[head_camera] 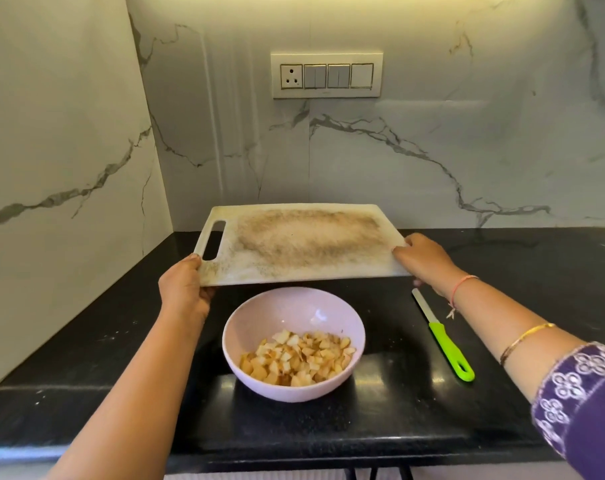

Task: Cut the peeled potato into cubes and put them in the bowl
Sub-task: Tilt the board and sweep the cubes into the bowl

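Evidently finishing: left hand & right hand grip the bare board over far rim of bowl w/ cubes, knife laid aside.

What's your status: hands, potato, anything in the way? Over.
Left hand and right hand grip the board ends. Cubes in bowl, none on board. Knife lies clear, right of bowl.

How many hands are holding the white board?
2. The left hand grips the cutting board at its near-left corner by the handle slot; the right hand grips its right edge. None seem hidden.
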